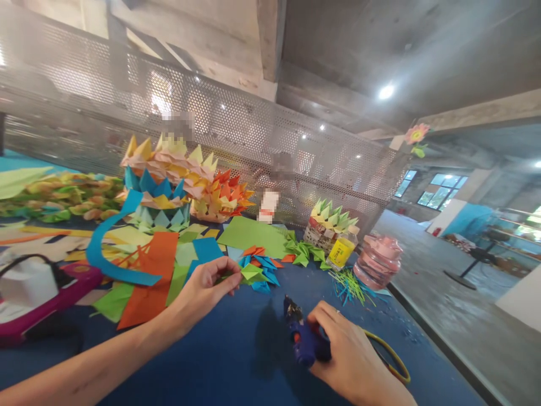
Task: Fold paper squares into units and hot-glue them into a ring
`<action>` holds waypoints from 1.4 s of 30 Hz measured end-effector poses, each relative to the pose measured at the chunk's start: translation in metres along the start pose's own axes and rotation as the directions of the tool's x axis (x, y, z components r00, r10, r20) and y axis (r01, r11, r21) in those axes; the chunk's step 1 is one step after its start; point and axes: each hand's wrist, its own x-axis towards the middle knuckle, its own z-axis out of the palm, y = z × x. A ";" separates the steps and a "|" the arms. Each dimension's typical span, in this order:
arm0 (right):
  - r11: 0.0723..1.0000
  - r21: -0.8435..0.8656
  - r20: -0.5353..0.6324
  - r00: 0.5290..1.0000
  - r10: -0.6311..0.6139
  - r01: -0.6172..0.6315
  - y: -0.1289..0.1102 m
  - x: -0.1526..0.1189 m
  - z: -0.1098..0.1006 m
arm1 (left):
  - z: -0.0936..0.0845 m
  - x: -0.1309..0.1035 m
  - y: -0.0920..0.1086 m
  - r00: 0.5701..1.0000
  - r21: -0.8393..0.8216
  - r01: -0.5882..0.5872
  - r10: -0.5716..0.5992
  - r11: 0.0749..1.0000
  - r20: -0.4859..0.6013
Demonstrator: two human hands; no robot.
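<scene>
My left hand [213,282] is closed in a pinch over the middle of the table, its fingertips on a small light-green folded paper piece [253,274]. Right behind that piece lie blue folded paper pieces [270,270] and orange folded paper pieces [255,254]. In my right hand [349,344] is a dark blue hot glue gun [305,341], its dark nozzle angled up and away from me. The palm and fingers partly cover the gun's handle. The two hands are apart, with blue tabletop [236,349] between them.
Stacked folded-paper rings [169,186] stand at the back left, near orange paper strips [154,276] and a magenta tool [54,299]. On the right are a yellow-labelled bottle [341,251], a pink bottle [377,260], thin paper shreds [349,286] and a yellow loop [395,355]. A perforated screen [236,129] rises behind.
</scene>
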 end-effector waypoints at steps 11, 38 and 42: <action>0.992 0.103 0.058 0.996 0.066 -0.072 0.015 -0.015 -0.020 | -0.001 -0.004 -0.001 0.993 -0.059 -0.012 0.019 0.998 0.121; 0.909 0.337 -0.340 0.932 -0.128 0.247 -0.052 0.061 0.011 | 0.007 -0.007 -0.014 0.967 -0.025 -0.107 0.110 0.994 0.228; 0.906 0.331 -0.337 0.930 -0.148 0.265 -0.052 0.059 0.010 | 0.006 -0.009 -0.015 0.961 0.053 -0.173 0.156 0.984 0.227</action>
